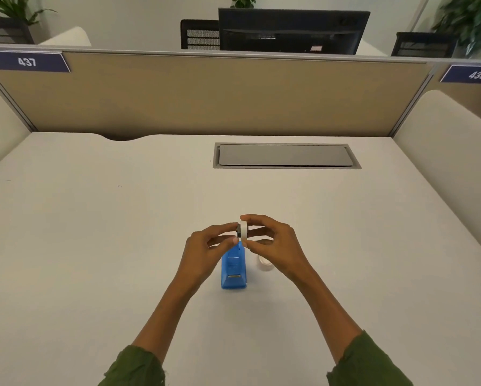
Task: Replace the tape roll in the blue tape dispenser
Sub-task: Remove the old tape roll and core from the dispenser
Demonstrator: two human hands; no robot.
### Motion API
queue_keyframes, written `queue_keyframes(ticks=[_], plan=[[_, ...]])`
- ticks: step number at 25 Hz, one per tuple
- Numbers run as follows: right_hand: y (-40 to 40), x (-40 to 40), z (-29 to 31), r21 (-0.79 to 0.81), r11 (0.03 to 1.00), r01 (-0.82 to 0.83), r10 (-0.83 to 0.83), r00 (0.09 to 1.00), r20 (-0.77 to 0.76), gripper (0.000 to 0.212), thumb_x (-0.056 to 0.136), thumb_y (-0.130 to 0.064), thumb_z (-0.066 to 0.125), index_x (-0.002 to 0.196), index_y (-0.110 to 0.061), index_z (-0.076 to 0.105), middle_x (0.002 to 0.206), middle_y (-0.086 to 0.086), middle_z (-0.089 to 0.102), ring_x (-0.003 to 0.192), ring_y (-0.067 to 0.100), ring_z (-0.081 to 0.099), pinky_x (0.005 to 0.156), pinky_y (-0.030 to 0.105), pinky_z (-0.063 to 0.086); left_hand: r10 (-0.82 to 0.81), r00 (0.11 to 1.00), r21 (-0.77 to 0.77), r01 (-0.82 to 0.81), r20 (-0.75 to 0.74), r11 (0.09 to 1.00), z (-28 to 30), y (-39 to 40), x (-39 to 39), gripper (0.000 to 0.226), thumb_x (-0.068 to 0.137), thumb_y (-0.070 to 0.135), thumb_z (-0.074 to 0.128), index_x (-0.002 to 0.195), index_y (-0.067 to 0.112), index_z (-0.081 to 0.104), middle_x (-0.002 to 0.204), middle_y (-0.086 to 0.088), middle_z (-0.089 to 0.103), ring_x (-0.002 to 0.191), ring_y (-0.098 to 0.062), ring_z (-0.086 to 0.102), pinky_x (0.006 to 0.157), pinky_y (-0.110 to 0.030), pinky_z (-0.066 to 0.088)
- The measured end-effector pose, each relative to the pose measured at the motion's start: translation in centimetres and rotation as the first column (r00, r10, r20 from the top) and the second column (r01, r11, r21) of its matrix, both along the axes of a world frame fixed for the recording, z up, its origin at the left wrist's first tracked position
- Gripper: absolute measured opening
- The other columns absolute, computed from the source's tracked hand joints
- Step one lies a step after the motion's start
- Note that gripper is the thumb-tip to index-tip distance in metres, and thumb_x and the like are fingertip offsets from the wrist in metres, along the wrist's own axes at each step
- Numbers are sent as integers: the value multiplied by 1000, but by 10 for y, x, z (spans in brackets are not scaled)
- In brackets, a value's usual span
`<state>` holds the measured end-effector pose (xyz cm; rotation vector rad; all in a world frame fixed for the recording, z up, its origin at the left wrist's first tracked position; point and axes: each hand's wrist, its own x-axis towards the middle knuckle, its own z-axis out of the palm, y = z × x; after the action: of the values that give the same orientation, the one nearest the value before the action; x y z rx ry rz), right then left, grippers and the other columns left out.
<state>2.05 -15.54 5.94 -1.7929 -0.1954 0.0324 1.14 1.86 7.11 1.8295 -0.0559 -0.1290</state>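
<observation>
A blue tape dispenser (pixel 233 270) stands on the white desk (pixel 94 232), its cutter end toward me. Above its far end I hold a white tape roll (pixel 243 230) on edge. My right hand (pixel 272 243) pinches the roll between thumb and fingers. My left hand (pixel 208 246) pinches the dark hub (pixel 238 230) that sticks out of the roll's left side. A second, clear roll (pixel 265 263) lies flat on the desk just right of the dispenser, partly hidden by my right hand.
A grey cable hatch (pixel 286 156) is set into the desk farther back. A tan partition (pixel 206 93) closes the far edge, with a monitor (pixel 292 30) behind it. White side panels flank the desk.
</observation>
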Motion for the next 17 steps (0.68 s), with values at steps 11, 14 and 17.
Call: queue_keyframes(ticks=[11, 14, 17], plan=[[-3, 4, 17, -23, 998, -58, 58, 998, 33, 46, 66, -10, 82, 105, -28, 68, 101, -10, 70, 85, 10, 69, 73, 20, 56, 77, 997, -151, -74, 18, 986, 2, -7, 3, 24, 76, 20, 73, 99, 20, 72, 95, 2, 74, 90, -7, 68, 73, -13, 52], [-6, 3, 18, -11, 997, -78, 78, 997, 17, 46, 65, -10, 83, 101, -34, 68, 99, -16, 70, 86, 7, 69, 71, 14, 53, 43, 998, -185, -49, -37, 982, 4, -4, 5, 20, 73, 20, 75, 93, 22, 74, 90, 3, 75, 88, -13, 69, 80, -25, 53], [-9, 3, 19, -9, 995, -98, 98, 995, 23, 47, 65, -9, 82, 99, -38, 67, 97, -20, 69, 88, 5, 69, 71, 11, 52, 34, 999, -155, -35, -5, 987, 5, -3, 7, 18, 72, 18, 76, 89, 23, 75, 88, 1, 75, 86, -16, 69, 80, -29, 54]])
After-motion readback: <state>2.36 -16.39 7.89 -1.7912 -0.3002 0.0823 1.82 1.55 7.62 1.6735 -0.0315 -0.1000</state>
